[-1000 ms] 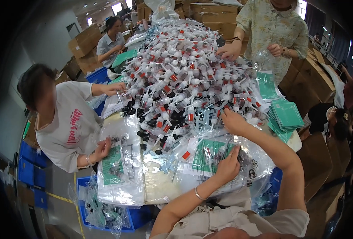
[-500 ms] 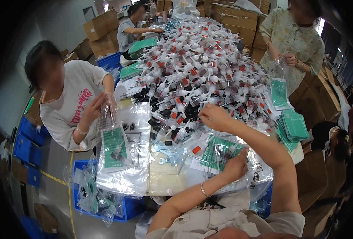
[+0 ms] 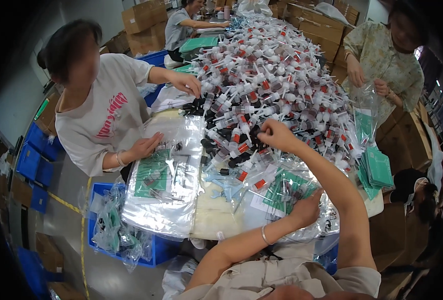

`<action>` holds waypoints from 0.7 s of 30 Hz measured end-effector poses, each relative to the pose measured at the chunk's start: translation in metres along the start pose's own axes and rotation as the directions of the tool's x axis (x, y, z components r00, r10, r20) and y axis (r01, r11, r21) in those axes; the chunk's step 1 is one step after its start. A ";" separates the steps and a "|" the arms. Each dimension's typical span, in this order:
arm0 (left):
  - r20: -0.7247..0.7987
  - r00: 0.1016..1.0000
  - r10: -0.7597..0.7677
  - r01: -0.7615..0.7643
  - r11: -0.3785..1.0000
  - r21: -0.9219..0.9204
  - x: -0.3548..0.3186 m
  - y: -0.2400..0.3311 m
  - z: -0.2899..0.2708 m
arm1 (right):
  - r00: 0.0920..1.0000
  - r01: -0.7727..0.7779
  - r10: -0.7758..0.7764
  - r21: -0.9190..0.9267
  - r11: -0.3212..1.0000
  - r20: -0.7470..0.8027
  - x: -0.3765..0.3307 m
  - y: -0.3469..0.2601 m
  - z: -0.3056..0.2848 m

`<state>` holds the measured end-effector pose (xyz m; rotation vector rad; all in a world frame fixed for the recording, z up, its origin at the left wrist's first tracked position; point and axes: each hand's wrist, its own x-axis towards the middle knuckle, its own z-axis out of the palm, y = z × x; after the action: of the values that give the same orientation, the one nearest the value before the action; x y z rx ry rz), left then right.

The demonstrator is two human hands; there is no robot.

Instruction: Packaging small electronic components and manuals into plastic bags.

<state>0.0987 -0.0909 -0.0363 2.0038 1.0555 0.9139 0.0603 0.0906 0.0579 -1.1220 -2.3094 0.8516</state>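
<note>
Reaching right hand pinches, seemingly, small bottle atop heaped table; cartons behind.

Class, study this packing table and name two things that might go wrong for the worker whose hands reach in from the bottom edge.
1. The right hand reaches into the tall heap of small white-and-red capped spray bottles; pulling one out may send others sliding.
2. The left hand presses on a stack of clear plastic bags with green cards that overhangs the table's near edge, so the slippery bags could slide off.
</note>
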 end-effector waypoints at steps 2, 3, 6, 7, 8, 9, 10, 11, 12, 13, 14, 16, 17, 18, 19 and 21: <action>0.065 0.997 -0.048 0.047 0.999 0.021 0.001 0.007 -0.003 | 0.971 -0.231 0.202 0.704 0.672 0.125 0.001 0.024 -0.025; 0.045 0.998 -0.036 0.036 0.999 0.011 -0.001 0.005 -0.005 | 0.979 -0.176 0.179 0.851 0.495 0.098 -0.005 0.014 -0.027; -0.016 1.000 0.020 -0.020 1.000 -0.014 -0.002 -0.001 -0.001 | 0.989 -0.114 0.116 0.966 0.230 0.090 -0.016 0.007 -0.033; -0.059 0.997 0.053 -0.055 0.998 -0.029 -0.002 -0.004 0.003 | 0.991 -0.128 0.064 0.978 0.166 0.118 -0.018 0.006 -0.035; -0.059 0.997 0.056 -0.058 0.998 -0.028 -0.002 -0.006 0.006 | 0.991 -0.125 0.063 0.978 0.168 0.116 -0.017 0.004 -0.034; -0.081 0.994 0.077 -0.079 0.997 -0.018 -0.002 -0.007 0.007 | 0.988 -0.141 0.096 0.972 0.189 0.124 -0.016 0.001 -0.030; -0.103 0.990 0.098 -0.099 0.995 -0.008 -0.002 -0.007 0.008 | 0.983 -0.157 0.127 0.965 0.209 0.133 -0.015 -0.002 -0.027; -0.103 0.990 0.100 -0.101 0.995 -0.006 -0.002 -0.008 0.009 | 0.986 -0.150 0.125 0.917 0.371 0.111 -0.011 0.004 -0.021; -0.065 0.996 0.059 -0.058 0.998 0.014 -0.001 -0.006 0.008 | 0.986 -0.149 0.124 0.917 0.370 0.110 -0.008 0.002 -0.017; -0.028 0.999 0.016 -0.015 0.999 0.037 0.000 -0.005 0.007 | 0.988 -0.154 0.122 0.624 0.766 0.093 -0.003 -0.002 -0.012; -0.029 0.999 0.016 -0.015 0.999 0.038 0.000 -0.005 0.007 | 0.990 -0.125 0.113 0.179 0.976 0.079 0.001 -0.005 -0.006; -0.059 0.996 0.061 -0.060 0.998 0.011 -0.001 -0.006 0.006 | 0.992 0.099 -0.115 -0.223 0.970 -0.057 0.003 -0.006 0.007; -0.061 0.996 0.062 -0.061 0.998 0.013 -0.002 -0.006 0.006 | 0.995 0.098 -0.089 -0.501 0.860 0.042 0.004 -0.006 0.012; -0.114 0.988 0.100 -0.102 0.995 -0.009 -0.003 -0.004 0.006 | 0.991 0.116 -0.033 -0.733 0.670 0.127 0.005 -0.007 0.014; -0.168 0.976 0.137 -0.144 0.989 -0.030 -0.003 -0.003 0.005 | 0.987 0.126 -0.007 -0.760 0.638 0.158 0.009 -0.006 0.017; -0.144 0.979 0.147 -0.149 0.989 -0.007 -0.003 -0.004 0.005 | 0.987 0.131 -0.008 -0.769 0.625 0.162 0.013 -0.007 0.021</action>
<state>0.0994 -0.0932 -0.0428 2.0486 0.9804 1.1562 0.0361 0.0908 0.0490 -1.2884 -2.9186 -0.2009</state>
